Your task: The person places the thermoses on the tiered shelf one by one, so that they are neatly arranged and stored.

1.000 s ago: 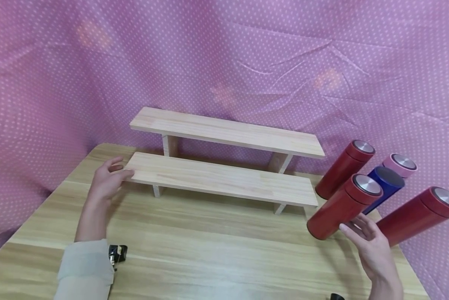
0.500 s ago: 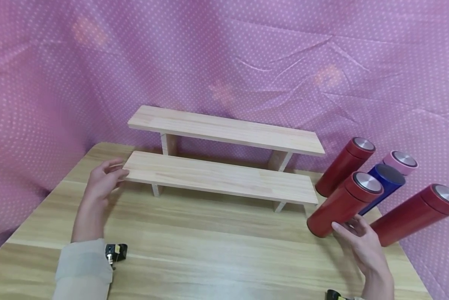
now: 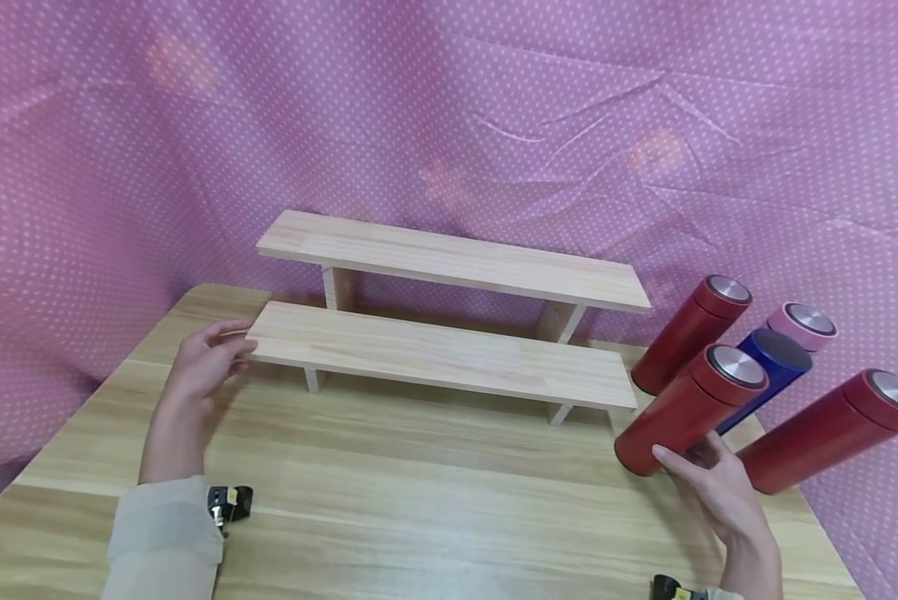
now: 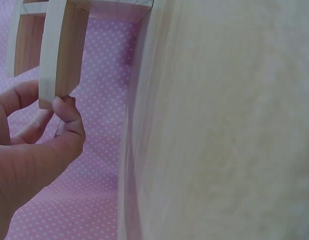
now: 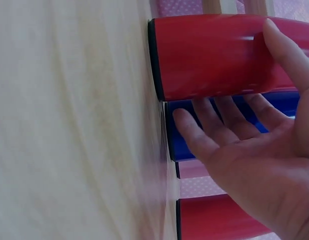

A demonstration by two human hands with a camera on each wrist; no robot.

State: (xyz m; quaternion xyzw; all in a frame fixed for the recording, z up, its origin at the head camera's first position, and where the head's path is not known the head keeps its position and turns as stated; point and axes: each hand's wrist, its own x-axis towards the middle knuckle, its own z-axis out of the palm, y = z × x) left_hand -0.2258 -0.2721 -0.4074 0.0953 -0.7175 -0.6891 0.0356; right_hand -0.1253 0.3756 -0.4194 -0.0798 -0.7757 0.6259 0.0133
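Note:
A two-step wooden shelf (image 3: 449, 354) stands on the table. My left hand (image 3: 203, 362) is at the left end of its lower step, thumb and fingers on either side of the board end (image 4: 48, 80) in the left wrist view. At the right, my right hand (image 3: 722, 492) holds the nearest red thermos (image 3: 669, 425) low on its body. In the right wrist view, the thumb (image 5: 287, 50) lies over the red side, while the fingers (image 5: 227, 122) reach behind it, in front of a blue thermos (image 5: 182, 135). The red thermos stands upright on the table.
Beside the held thermos stand another red thermos (image 3: 692, 333), the blue one, a pink one (image 3: 803, 327) and a further red one (image 3: 831, 433) near the table's right edge. A pink dotted cloth (image 3: 449, 108) hangs behind the wooden table (image 3: 418, 500).
My right hand has moved left onto the near red thermos, its thumb now further across the side. The left hand stays at the shelf end, shifted only slightly. The thermoses have not moved.

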